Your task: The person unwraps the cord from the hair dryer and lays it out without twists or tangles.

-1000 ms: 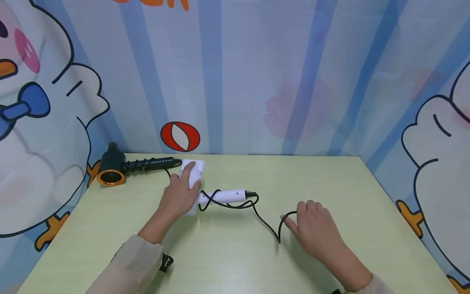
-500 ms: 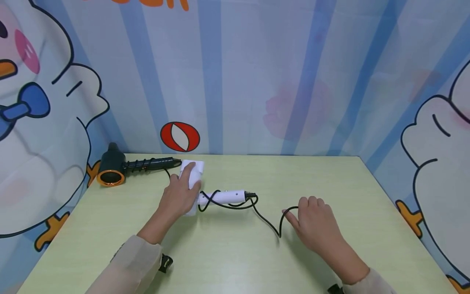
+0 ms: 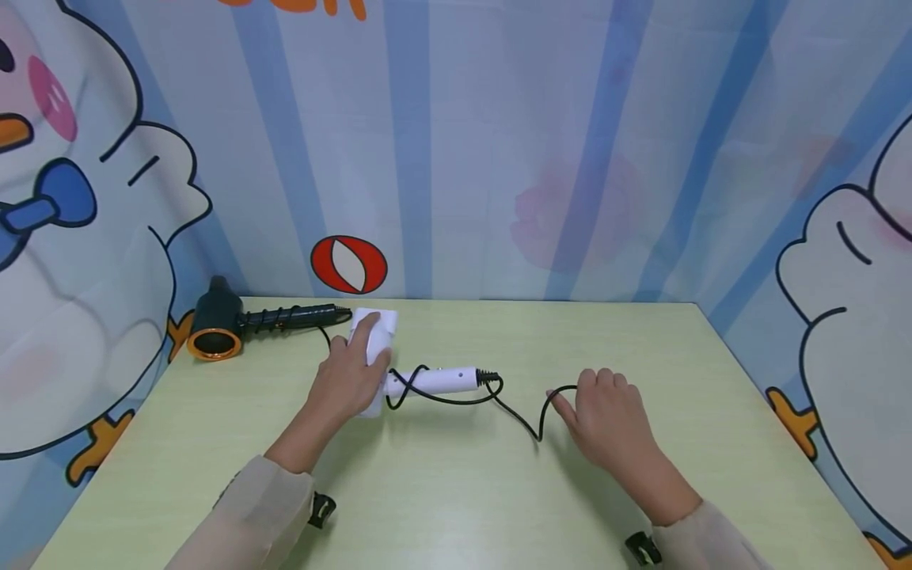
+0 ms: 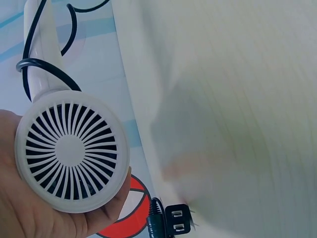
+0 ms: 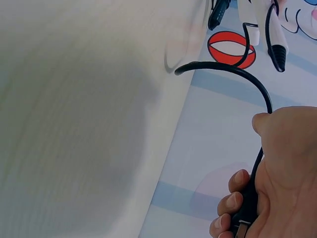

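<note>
A white hair dryer (image 3: 438, 381) is gripped around its head by my left hand (image 3: 345, 378), with its handle pointing right. In the left wrist view, the round slatted grille (image 4: 70, 148) faces the camera, and the palm and fingers wrap behind it. Black cord (image 3: 456, 402) loops loosely around the handle, then dips and rises to my right hand (image 3: 611, 419). The right wrist view has the curled fingers holding the cord's black plug (image 5: 247, 206), a metal prong showing at its end. The thumb lies along the cord just above.
At the back left of the pale table (image 3: 456, 507) lies a dark green hair dryer (image 3: 217, 317) with an orange rim, its cord wound around the handle. Its black plug (image 4: 177, 219) shows near the left hand. A blue cartoon backdrop (image 3: 470, 158) stands behind the table.
My right hand has moved a little farther from me over the table, and the low bend of the cord has risen with it. The left hand and white hair dryer stay put.
</note>
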`<state>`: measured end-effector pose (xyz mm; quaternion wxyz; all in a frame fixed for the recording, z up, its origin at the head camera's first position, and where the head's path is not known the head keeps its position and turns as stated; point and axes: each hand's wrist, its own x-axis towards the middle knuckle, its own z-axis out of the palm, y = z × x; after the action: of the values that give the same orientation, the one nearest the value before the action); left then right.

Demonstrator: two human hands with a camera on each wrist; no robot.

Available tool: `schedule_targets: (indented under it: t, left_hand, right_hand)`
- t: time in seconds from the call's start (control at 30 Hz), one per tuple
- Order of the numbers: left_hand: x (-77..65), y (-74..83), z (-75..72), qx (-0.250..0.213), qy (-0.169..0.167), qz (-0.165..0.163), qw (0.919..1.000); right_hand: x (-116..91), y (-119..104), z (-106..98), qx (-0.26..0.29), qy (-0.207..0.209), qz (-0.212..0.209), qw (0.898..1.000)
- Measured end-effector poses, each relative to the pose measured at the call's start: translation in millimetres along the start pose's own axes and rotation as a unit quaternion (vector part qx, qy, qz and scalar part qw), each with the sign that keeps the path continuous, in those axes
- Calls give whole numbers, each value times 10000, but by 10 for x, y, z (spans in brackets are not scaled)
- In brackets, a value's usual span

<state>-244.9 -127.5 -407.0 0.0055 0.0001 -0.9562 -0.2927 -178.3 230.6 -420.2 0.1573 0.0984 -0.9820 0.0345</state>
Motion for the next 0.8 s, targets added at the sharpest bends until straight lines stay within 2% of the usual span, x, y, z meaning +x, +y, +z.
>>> schedule_targets:
  t: [0.33,0.8]
  left_hand:
    - [-17,21,-16,-8,-64,-19,10000]
    - [-26,15,-26,59,-161,21,9999]
  right_hand:
    - [223,50,67,-162,14,185,9997]
    - [300,79,110,-160,-102,469,9987]
